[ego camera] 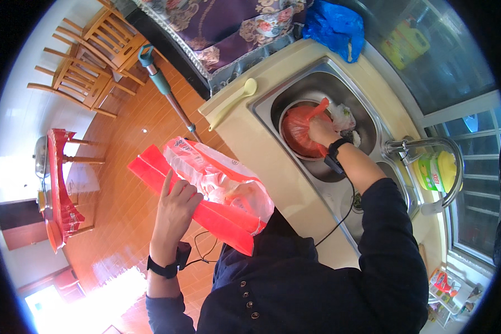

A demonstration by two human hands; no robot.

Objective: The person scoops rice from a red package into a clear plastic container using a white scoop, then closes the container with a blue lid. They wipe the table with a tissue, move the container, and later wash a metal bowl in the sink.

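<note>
My left hand [176,208] grips the red rim of a red-and-white printed bag [217,179], its index finger stretched along the red side. The bag's mouth gapes, and crumpled translucent plastic shows within. My right hand [323,130] reaches into the steel sink [338,87] and grasps a thin red plastic bag [296,125]. That red bag sits in a round metal bowl [284,140] and covers most of its inside; what it contains is hidden. Against the bowl's far side lies a clear plastic bag [343,117] with something green in it.
A pale ladle [234,104] lies on the beige counter [254,156]. The faucet [426,144] arches over the second basin, beside a yellow-green bottle [434,171]. A blue plastic bag [334,29] rests at the counter's back. A mop handle [167,87] stands near wooden chairs [87,79].
</note>
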